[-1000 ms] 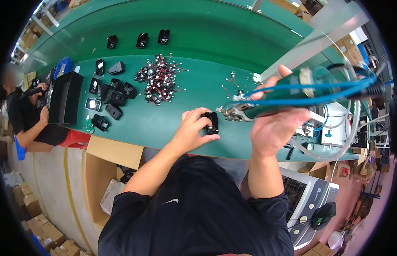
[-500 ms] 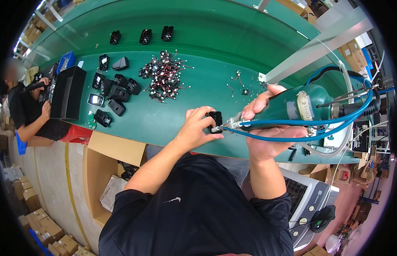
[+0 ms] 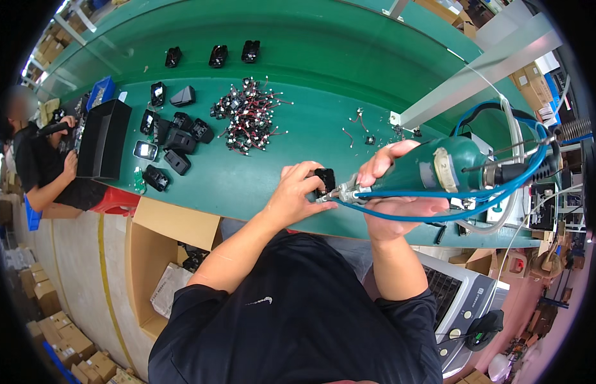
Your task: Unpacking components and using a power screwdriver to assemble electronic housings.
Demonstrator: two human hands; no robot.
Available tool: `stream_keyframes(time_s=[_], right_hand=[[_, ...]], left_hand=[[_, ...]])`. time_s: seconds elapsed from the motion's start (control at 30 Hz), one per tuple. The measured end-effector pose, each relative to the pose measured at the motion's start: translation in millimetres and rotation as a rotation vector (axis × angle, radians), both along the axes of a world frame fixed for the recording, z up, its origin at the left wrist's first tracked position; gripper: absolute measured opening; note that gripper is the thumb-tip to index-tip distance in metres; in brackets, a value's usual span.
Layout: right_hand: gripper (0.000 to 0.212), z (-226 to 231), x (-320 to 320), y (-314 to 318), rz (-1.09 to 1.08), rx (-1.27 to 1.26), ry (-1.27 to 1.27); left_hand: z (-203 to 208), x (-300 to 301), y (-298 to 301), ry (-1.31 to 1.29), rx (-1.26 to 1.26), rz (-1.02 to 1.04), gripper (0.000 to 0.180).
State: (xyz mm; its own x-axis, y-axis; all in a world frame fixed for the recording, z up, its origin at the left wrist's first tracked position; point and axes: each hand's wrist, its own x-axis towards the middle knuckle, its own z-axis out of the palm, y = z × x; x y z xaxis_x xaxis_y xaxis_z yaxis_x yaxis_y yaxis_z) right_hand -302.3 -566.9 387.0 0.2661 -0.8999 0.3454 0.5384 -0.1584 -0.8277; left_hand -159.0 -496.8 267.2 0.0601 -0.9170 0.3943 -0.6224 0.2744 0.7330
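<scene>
While the left hand point(image 3: 291, 195) is clamped on a black case point(image 3: 325, 178) above the surface point(image 3: 246, 178), the right hand point(image 3: 400, 206) grips a green tool point(image 3: 410, 174), its tip at the case; contact is unclear. Blue hoses point(image 3: 432, 192) cross the right hand, partly hiding it. Beyond lie heaped wires point(image 3: 246, 120), dark housings point(image 3: 180, 141) and, leftmost, a bin point(image 3: 106, 144).

Shows a long green worktable point(image 3: 246, 179) with a green panel point(image 3: 323, 57) standing behind, and a pale slanting post point(image 3: 483, 70) at right. Has greyish floor point(image 3: 73, 256) with yellow line point(image 3: 102, 275) on the left side, pinkish floor point(image 3: 528, 307) on the right.
</scene>
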Motion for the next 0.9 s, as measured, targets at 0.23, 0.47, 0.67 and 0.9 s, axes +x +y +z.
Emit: stream_keyframes(time_s=[0.23, 0.47, 0.67, 0.9], right_hand=[[0.100, 13.5, 1.9, -6.7, 0.106, 0.132, -0.023], [0.107, 72.1, -14.7, -28.9, 0.178, -0.201, -0.257], [0.106, 14.0, 4.0, -10.4, 0.203, 0.048, -0.162], [0.108, 4.2, 10.7, -2.9, 0.153, 0.066, -0.095]], left_hand=[[-1.9, 3.3, -1.5, -0.014, 0.001, -0.008, 0.041], [-3.9, 4.1, 3.0, 0.063, 0.053, -0.004, 0.078], [-1.1, 3.2, 0.7, 0.040, 0.043, -0.026, 0.084], [-2.7, 3.4, 1.2, 0.050, -0.009, -0.039, 0.085]])
